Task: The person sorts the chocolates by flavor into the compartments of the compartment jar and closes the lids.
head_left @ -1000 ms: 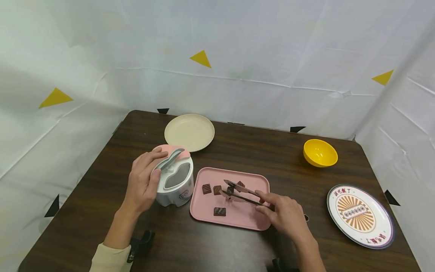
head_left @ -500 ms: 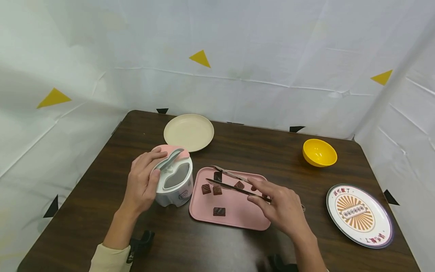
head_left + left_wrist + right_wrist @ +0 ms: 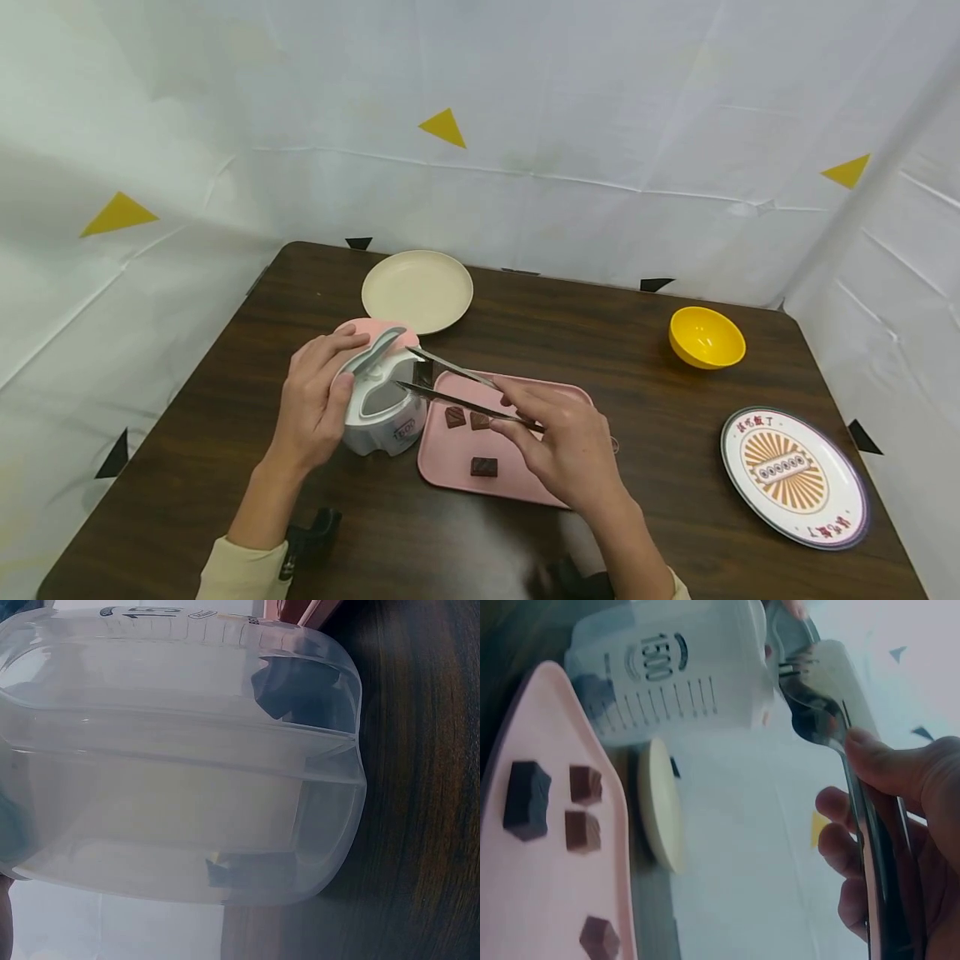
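In the head view, soft, muted light covers the worktop (image 3: 420, 533), apparently from above: a dull sheen lies on the near side of the pink tray (image 3: 453, 458), and glints show in the yellow bowl (image 3: 707, 337) to the tray's right. A soft shadow falls beside the right forearm (image 3: 637, 533), nearer than the tray. The white sheet (image 3: 525, 75) behind the tray looks greyish. The left wrist view is hazy, the translucent container (image 3: 165, 787) milky. The right wrist view is bluish; beyond the tray the sheet washes out, the tongs (image 3: 870, 847) gleam and the chocolates (image 3: 526, 801) look slightly blurred.
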Demonstrator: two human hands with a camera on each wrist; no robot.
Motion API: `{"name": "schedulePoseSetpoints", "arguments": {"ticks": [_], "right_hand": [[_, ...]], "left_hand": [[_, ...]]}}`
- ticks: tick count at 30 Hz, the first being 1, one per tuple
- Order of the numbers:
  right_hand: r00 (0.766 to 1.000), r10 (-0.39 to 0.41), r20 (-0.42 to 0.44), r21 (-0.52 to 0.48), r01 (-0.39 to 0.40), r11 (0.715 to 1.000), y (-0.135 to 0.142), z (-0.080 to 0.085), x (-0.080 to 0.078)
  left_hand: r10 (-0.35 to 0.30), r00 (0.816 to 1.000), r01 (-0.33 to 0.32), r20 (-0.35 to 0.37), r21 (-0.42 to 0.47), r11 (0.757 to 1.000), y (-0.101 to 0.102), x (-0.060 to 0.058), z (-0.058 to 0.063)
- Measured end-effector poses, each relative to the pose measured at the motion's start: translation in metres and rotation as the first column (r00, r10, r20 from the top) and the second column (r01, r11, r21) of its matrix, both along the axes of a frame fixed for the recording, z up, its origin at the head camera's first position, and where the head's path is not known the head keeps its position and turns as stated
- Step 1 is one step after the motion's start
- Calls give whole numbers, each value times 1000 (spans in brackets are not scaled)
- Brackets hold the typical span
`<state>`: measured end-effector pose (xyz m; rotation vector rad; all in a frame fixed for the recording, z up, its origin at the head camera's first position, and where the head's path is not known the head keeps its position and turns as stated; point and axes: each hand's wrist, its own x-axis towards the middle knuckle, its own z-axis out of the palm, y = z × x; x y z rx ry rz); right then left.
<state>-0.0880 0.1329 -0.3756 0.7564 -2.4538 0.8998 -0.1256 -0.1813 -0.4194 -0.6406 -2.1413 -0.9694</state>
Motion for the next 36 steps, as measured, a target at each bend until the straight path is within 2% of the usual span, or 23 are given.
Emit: {"name": "schedulePoseSetpoints", "arguments": {"ticks": [6, 13, 20, 36], "right_hand": [[999, 44, -25, -38, -45, 998, -15, -1, 1], [999, -25, 23, 11, 25, 1000, -27, 0, 7], [997, -60, 41, 48, 58, 997, -32, 3, 9], [999, -39, 29, 47, 38, 998, -28, 2, 8]], "left_hand": [[-4, 1000, 4, -15, 8, 1000, 0, 0, 1], [-3, 1000, 3, -18, 5, 1000, 0, -1, 1], [-1, 1000, 2, -22, 9, 1000, 1, -1, 1], [-1, 1000, 1, -9, 13, 1000, 1, 0, 0]]}}
